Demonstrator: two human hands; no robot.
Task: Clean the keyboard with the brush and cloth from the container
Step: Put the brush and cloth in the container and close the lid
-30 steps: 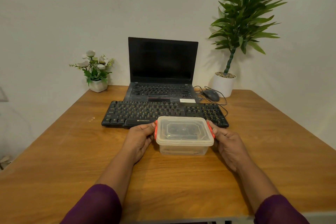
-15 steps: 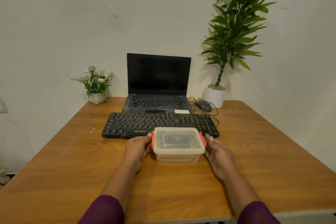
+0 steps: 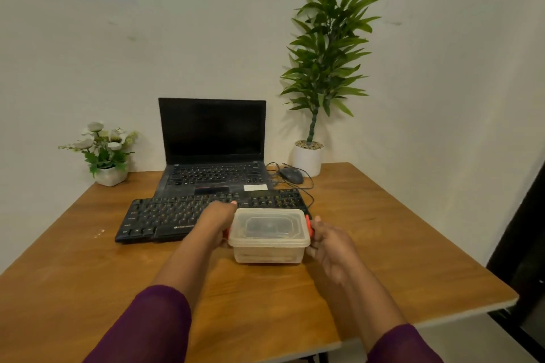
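Observation:
A clear plastic container (image 3: 268,234) with a lid and red side clips stands on the wooden table, just in front of the black keyboard (image 3: 165,216). My left hand (image 3: 216,222) grips its left end at the red clip, fingers reaching over the back corner. Against the right end, my right hand (image 3: 328,240) holds the other red clip. The container's contents show only as a dim dark shape through the lid; brush and cloth cannot be told apart.
An open laptop (image 3: 212,144) sits behind the keyboard. A wired mouse (image 3: 291,175) and a tall potted plant (image 3: 308,156) stand at the back right, a small flower pot (image 3: 110,174) at the back left. The table's right edge (image 3: 472,244) is near.
The camera has tilted up and turned, showing more wall. My left hand has shifted up along the container's left end, fingers now over the back corner. The container stays in place.

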